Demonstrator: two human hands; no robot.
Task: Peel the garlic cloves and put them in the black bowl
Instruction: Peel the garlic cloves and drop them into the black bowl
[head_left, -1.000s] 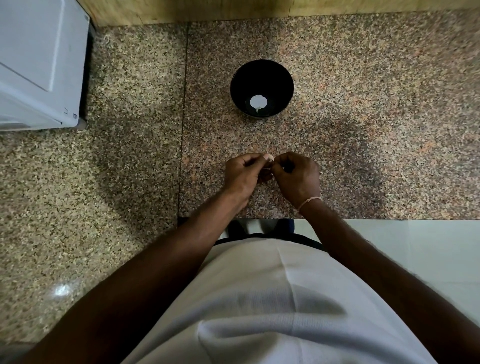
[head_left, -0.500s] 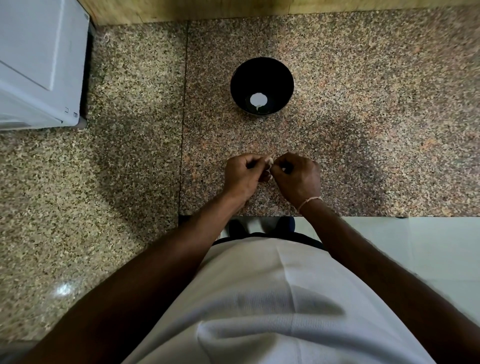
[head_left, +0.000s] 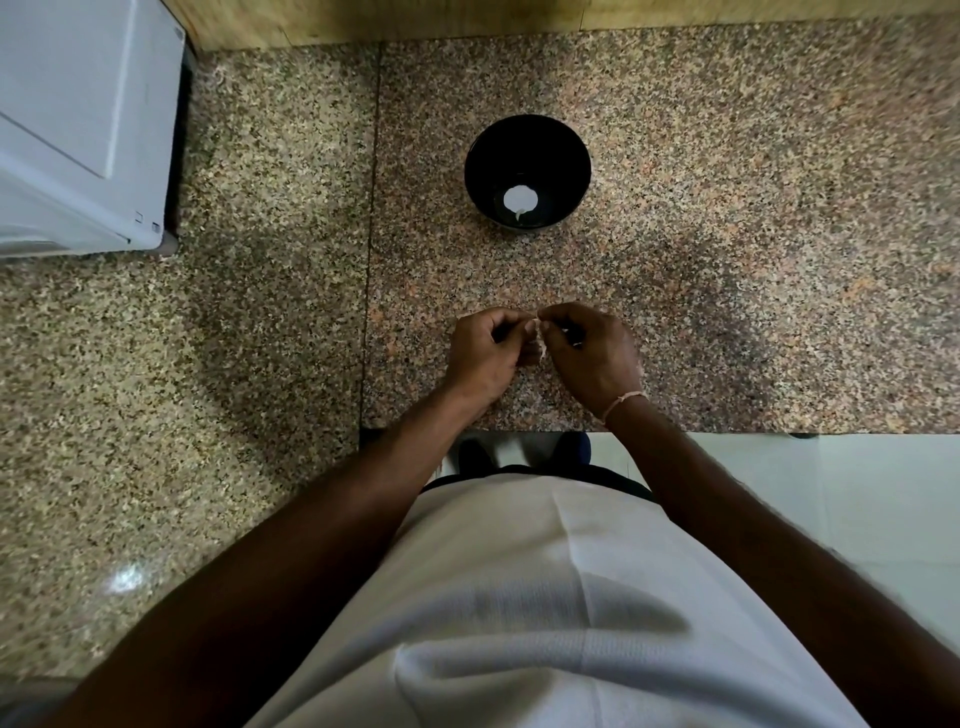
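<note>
Two hands, left hand (head_left: 485, 348) and right hand (head_left: 592, 351), pinch a garlic clove (head_left: 538, 338); black bowl (head_left: 527, 132) holds one pale piece (head_left: 520, 199).

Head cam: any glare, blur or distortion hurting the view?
Head view: glare spot on the speckled granite counter; white patch inside the round black bowl, reflection or contents unclear; wide-angle bowing at edges; left hand and right hand slightly soft.

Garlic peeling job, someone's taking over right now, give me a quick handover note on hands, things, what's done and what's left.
Left hand and right hand both pinch one garlic clove above the granite counter, with a strip of skin hanging between them.
Black bowl sits farther back on the counter, holding one pale piece, probably a peeled clove.
Done: apparently one clove in the bowl.
Left: finish peeling this clove, drop it in the bowl. No other cloves visible.
</note>
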